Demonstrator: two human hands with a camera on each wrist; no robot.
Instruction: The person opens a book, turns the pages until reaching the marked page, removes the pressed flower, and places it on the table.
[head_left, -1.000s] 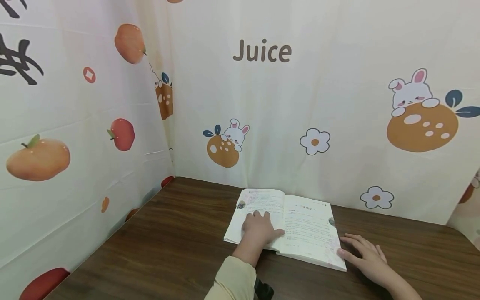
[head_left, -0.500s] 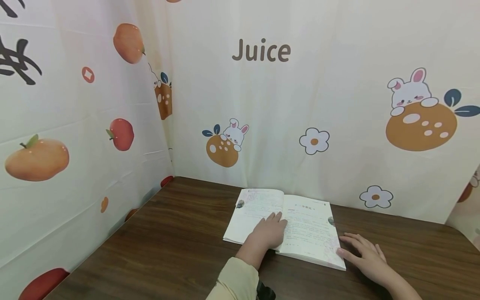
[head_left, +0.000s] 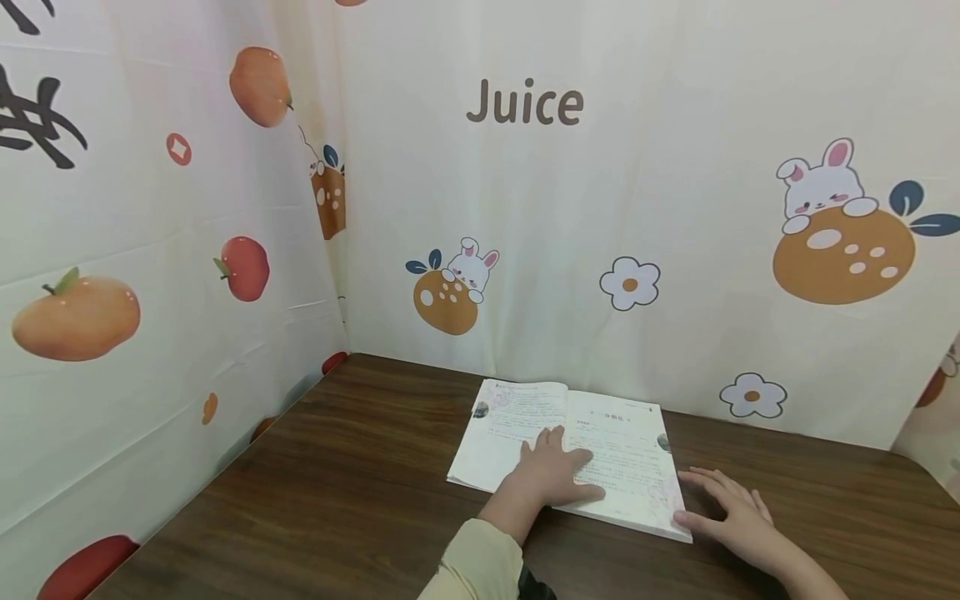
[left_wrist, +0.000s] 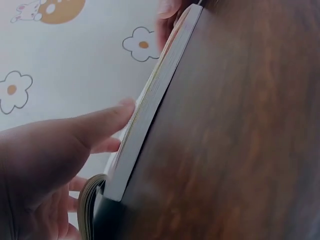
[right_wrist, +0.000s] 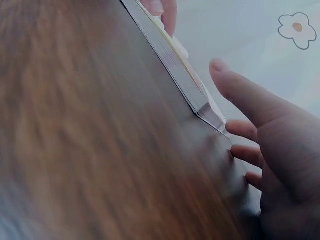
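Note:
An opened book (head_left: 618, 433) with printed white pages lies face up near the back of the table. My left hand (head_left: 551, 473) rests across its spine, fingers spread, the thumb and index finger reaching over the right page. In the left wrist view the left thumb (left_wrist: 107, 122) lies at the lower edge of the thick page block (left_wrist: 150, 112), with the other fingers partly hidden behind the book. My right hand (head_left: 735, 512) stays by the book's right edge, its thumb at the lower right corner. In the right wrist view the right fingers (right_wrist: 247, 155) touch the tabletop beside that corner.
The brown wood-grain table (head_left: 322, 492) extends to both sides of the book. A white curtain (head_left: 555, 200) printed with fruit, rabbits and flowers hangs right behind the table, and another printed curtain (head_left: 172, 350) runs along the left side.
My left hand has slid right from the left page to the spine, and its fingers have spread onto the right page. The right hand has hardly moved.

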